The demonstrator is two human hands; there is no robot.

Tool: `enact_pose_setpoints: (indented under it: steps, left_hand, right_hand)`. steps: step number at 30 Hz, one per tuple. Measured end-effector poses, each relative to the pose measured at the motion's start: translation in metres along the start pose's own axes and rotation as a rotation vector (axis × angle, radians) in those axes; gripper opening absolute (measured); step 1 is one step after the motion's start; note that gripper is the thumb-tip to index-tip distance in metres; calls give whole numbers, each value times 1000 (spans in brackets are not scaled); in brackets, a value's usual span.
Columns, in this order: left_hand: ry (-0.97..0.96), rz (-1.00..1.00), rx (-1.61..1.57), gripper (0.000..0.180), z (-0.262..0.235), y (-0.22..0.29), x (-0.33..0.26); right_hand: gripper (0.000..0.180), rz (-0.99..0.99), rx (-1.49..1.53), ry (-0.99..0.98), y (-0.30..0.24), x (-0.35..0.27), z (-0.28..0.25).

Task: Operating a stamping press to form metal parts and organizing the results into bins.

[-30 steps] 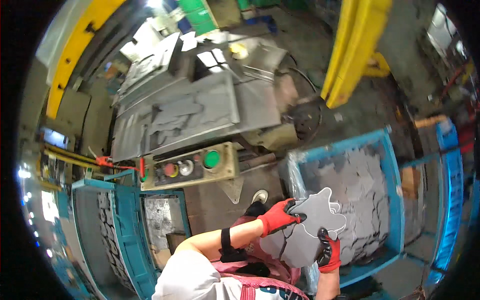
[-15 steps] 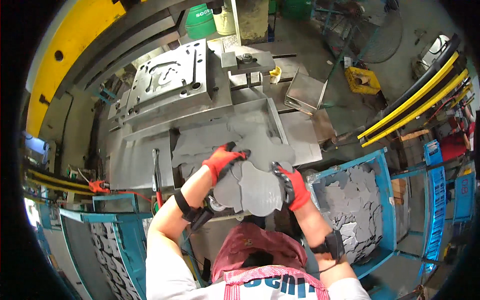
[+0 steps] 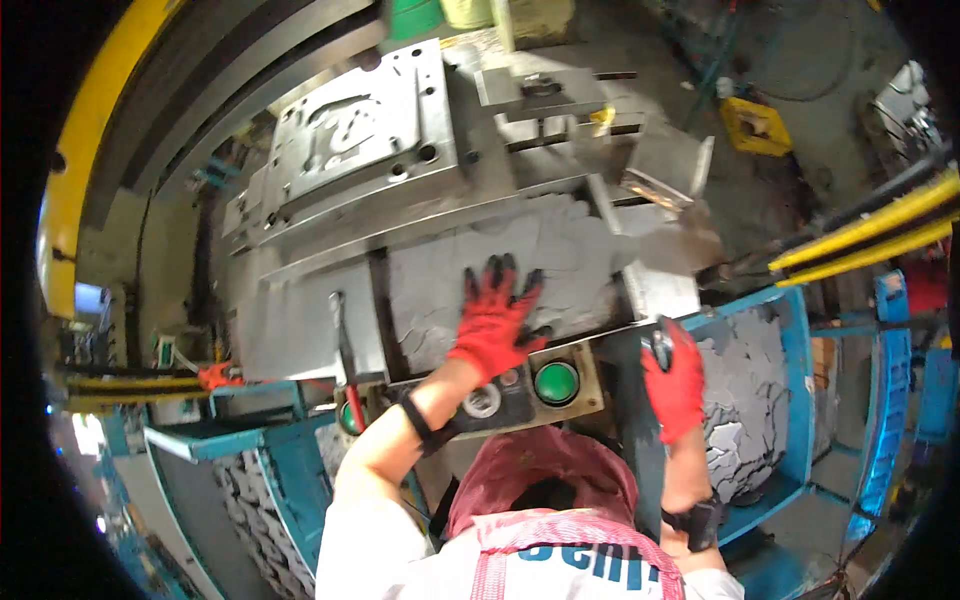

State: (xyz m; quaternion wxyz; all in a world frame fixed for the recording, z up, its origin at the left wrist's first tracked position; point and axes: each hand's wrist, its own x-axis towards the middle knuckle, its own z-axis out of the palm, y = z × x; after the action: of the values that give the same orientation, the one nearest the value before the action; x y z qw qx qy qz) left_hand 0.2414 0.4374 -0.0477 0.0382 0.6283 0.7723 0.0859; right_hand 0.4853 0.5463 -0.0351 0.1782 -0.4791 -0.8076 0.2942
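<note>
Both hands are now parting from the sheet [image 3: 560, 260], the left hand [image 3: 495, 315] pressing it flat on the die with fingers spread to seat it, while the right hand [image 3: 675, 385] is hanging loosely curled, empty, beside the bin [image 3: 795, 390].

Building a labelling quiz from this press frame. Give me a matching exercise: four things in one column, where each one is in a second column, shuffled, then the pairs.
Things:
1. left hand
2. right hand
3. green button
4. blue bin of grey cut-outs

Places:
A. on the control panel, between the two hands
B. flat on the grey sheet on the press bed
C. right of the press, beside the right hand
D. at the right end of the control panel, at the bin's edge

Pairs: 1-B, 2-D, 3-A, 4-C
</note>
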Motion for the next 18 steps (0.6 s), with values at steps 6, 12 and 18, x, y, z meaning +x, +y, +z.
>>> enact_pose_setpoints:
  steps: [6, 12, 18]
  left_hand:
    - [-10, -22, -20, 72, 1, 2, -4]
    - [-15, 58, 32, 88, -16, 26, 49]
    - [-271, 196, 91, 96, -7, 54, 107]
  right_hand:
    - [50, 120, 142, 33, 42, -38, 3]
    - [53, -76, 109, 29, -2, 8, 17]
    - [52, -80, 176, 30, -11, -3, 18]
